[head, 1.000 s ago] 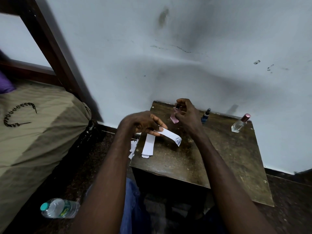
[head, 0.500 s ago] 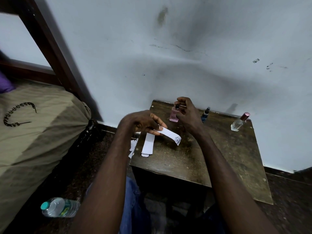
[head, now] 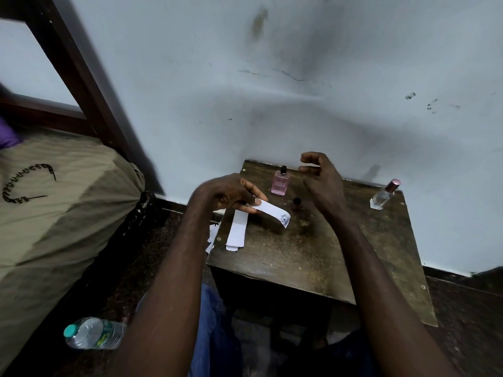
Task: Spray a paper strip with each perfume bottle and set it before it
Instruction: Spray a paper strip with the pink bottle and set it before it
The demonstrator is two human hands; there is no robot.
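My left hand (head: 231, 194) pinches one end of a white paper strip (head: 273, 212), which has a dark mark at its free end and hangs over the small wooden table (head: 313, 257). The pink perfume bottle (head: 280, 182) stands uncapped near the table's back edge. A dark cap (head: 296, 204) sits just in front of it. My right hand (head: 321, 180) hovers to the right of that bottle, fingers loosely curled and apart, holding nothing. A clear bottle with a pink cap (head: 383, 197) stands at the back right. Spare strips (head: 237, 229) lie stacked at the table's left.
The table stands against a white wall (head: 299, 91). A bed with an olive cover (head: 54, 213) and dark wooden frame (head: 81, 77) is on the left. A plastic water bottle (head: 92, 333) lies on the floor. More paper strips (head: 211, 238) hang off the table's left edge.
My right hand has set the pink bottle down on the table, let go and lifted to the right. My left hand still holds the strip in the same place.
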